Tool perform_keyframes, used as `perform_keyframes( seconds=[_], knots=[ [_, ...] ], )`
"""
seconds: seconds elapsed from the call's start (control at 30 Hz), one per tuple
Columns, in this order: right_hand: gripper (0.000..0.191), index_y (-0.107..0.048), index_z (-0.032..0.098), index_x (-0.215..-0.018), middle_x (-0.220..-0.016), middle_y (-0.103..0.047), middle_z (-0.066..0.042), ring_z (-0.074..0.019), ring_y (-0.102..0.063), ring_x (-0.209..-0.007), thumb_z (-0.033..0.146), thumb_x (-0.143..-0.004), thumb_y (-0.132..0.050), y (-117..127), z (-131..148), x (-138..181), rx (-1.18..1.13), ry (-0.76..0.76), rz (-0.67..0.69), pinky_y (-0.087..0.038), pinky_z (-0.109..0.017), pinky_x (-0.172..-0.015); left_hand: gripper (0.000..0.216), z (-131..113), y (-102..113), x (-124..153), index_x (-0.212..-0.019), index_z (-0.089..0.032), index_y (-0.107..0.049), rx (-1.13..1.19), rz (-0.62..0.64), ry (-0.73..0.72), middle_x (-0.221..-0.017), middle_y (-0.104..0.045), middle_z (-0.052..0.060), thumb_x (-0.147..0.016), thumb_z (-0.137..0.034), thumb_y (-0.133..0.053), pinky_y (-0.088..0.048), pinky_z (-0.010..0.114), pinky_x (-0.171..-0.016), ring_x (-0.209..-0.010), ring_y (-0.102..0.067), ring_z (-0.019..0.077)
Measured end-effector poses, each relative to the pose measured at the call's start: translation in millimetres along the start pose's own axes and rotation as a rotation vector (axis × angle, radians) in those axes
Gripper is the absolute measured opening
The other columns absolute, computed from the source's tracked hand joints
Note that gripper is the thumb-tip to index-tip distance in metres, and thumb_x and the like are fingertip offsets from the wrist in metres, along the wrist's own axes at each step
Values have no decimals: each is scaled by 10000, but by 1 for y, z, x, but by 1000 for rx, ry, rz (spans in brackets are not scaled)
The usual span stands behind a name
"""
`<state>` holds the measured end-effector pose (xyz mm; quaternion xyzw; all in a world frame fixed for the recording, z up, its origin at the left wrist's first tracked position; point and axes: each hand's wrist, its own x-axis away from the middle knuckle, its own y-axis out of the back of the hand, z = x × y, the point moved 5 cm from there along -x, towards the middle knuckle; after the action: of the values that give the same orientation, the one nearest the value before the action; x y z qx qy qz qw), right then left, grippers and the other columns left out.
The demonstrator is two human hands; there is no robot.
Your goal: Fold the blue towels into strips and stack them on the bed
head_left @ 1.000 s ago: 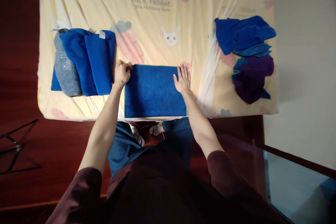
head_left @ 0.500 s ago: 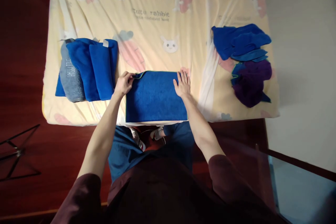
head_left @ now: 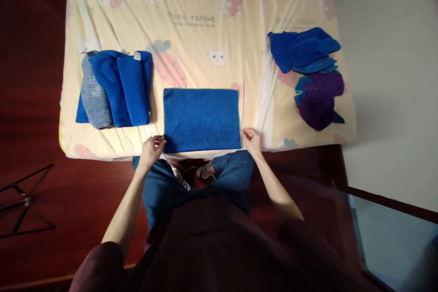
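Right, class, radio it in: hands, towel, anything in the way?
Left hand and right hand at the towel's near corners. Towel flat on the bed. Folded stack left, loose pile right, both apart from it.

1. The bed sheet (head_left: 205,32) carries the printed words "Cute rabbit" at its far middle part — one smaller line stands under it, too small to read.
2. The folded grey cloth (head_left: 94,96) at the left has white letters — not readable.
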<state>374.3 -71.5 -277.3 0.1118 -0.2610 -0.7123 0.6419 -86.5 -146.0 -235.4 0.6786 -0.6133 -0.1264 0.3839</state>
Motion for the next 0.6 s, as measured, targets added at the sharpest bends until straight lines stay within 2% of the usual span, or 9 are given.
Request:
perform_keyframes(
  seconds=[0.1,0.23,0.33,0.47,0.6],
  knots=[
    [432,-745,197,-934,-989,-767,-135,-294,-716,-936,590,-755,-739,12,-18,26,-91,-82,106,-574,-444,-904,408,11,-7,21,-1038,-183,-703,133,11,85,-985,-750,111,-798,-510,-662,-572,375,-859,-927,-726,287],
    [487,-734,194,-879,-943,-774,-123,-276,-728,-926,591,-616,-839,12,-19,32,-168,-131,167,-578,-409,-871,444,9,-10,15,-1015,-175,-722,272,-77,156,-955,-765,112,-720,-507,-732,-562,370,-881,-938,-730,282],
    [490,-733,190,-907,-927,-775,-116,-248,-719,-848,529,-583,-871,8,-17,32,-216,-178,217,-569,-338,-693,505,12,-10,11,-976,-164,-728,292,-111,229,-923,-764,117,-636,-529,-797,-561,363,-851,-940,-727,291],
    [483,-737,177,-963,-952,-777,-111,-162,-629,-633,436,-577,-869,4,-18,35,-264,-251,303,-415,-246,-468,591,15,-11,12,-869,-154,-717,410,-44,232,-821,-747,101,-506,-600,-850,-550,349,-801,-879,-715,281],
    [441,-732,171,-922,-944,-762,-96,-118,-561,-580,405,-571,-860,9,-19,35,-264,-277,287,-371,-223,-453,690,15,-11,17,-812,-150,-711,544,42,187,-762,-721,70,-418,-697,-857,-530,338,-798,-808,-680,242]
  ],
)
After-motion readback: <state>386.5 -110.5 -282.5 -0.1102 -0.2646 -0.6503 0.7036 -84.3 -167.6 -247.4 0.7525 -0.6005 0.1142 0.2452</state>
